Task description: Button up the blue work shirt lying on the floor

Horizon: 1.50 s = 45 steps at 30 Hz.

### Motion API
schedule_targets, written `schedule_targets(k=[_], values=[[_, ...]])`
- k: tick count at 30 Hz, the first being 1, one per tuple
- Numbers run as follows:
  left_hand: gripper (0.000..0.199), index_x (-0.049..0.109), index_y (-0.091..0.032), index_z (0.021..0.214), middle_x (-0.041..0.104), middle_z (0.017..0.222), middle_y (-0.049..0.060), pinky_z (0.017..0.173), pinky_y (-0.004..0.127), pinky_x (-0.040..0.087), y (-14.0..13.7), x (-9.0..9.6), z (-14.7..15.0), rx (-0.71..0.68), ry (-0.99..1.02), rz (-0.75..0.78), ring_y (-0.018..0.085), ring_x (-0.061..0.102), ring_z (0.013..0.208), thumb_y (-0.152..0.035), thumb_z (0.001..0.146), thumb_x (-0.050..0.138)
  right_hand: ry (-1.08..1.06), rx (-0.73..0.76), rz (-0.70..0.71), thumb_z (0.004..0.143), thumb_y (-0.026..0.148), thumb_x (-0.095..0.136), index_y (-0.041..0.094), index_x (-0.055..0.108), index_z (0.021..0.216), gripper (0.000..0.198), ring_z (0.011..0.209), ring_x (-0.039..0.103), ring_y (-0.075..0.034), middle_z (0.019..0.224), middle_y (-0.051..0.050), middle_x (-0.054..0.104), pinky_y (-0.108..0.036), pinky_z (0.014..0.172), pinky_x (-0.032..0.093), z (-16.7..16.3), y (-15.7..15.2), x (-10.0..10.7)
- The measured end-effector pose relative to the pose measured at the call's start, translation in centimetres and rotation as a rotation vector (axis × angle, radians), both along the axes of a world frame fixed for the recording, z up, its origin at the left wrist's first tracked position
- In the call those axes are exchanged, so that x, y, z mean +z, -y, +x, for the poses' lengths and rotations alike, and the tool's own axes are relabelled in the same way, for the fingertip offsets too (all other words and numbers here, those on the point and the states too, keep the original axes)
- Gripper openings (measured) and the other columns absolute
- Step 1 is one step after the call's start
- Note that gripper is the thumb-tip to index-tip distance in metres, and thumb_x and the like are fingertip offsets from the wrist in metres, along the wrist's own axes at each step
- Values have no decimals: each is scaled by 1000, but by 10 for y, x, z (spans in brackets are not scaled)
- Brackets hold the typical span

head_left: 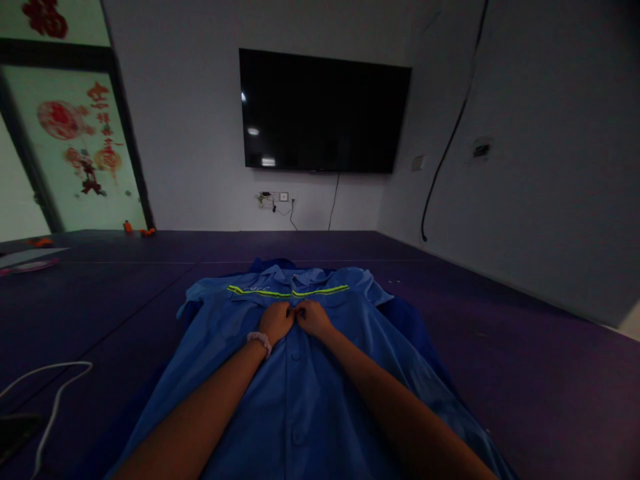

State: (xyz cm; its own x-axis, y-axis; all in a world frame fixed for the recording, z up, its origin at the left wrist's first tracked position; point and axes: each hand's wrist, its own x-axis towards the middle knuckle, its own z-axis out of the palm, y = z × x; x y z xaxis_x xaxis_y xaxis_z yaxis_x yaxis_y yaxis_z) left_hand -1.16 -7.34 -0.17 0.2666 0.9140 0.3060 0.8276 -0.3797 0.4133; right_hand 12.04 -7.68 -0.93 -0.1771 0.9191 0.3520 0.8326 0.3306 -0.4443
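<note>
A blue short-sleeved work shirt [250, 390] lies front up, its collar pointing away from me. Yellow-green stripes cross its chest, and buttons run down the front placket. My left hand [277, 321], with a pale scrunchie [261, 340] round the wrist, pinches the placket just below the stripes. Close against it, my right hand [313, 318] pinches the other side of the same spot. The fingertips hide what lies between them. Under the shirt a darker blue cloth [413, 320] shows along the edges.
The shirt lies on a wide purple surface [500, 360]. A white cable [60, 393] and a dark object [17, 430] are at the lower left. Small orange items [128, 227] sit near the door. A television [325, 113] hangs on the far wall, and a black cord [450, 140] dangles at the right.
</note>
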Motion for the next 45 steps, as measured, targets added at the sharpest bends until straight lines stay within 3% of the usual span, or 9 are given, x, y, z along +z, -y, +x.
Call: schedule_targets(k=[7, 19, 33, 45], values=[[26, 64, -14, 83, 67, 87, 11, 71, 29, 40, 3, 6, 1, 5, -122, -6, 21, 61, 85, -24, 89, 40, 91, 44, 1, 70, 18, 56, 17, 67, 83, 17, 81, 60, -17, 86, -4, 68, -21, 67, 40, 2, 7, 8], [31, 64, -14, 81, 68, 84, 9, 67, 26, 39, -1, 8, -1, 25, -112, -5, 18, 62, 80, -23, 92, 37, 178, -20, -58, 79, 33, 51, 20, 67, 82, 21, 75, 61, -15, 81, -3, 68, -21, 57, 35, -6, 8, 11], [33, 66, -14, 78, 67, 79, 8, 63, 26, 36, 0, 9, -2, 44, -139, -6, 18, 61, 76, -28, 91, 39, 177, -11, -97, 77, 32, 54, 20, 67, 81, 17, 78, 62, -17, 81, -2, 68, -21, 58, 37, -3, 10, 14], [35, 65, -13, 89, 68, 89, 12, 69, 29, 41, 6, 12, 1, 61, -167, -10, 22, 62, 87, -31, 93, 35, 125, -55, -76, 77, 27, 55, 18, 68, 79, 16, 73, 61, -15, 79, -3, 68, -20, 57, 36, -6, 13, 13]])
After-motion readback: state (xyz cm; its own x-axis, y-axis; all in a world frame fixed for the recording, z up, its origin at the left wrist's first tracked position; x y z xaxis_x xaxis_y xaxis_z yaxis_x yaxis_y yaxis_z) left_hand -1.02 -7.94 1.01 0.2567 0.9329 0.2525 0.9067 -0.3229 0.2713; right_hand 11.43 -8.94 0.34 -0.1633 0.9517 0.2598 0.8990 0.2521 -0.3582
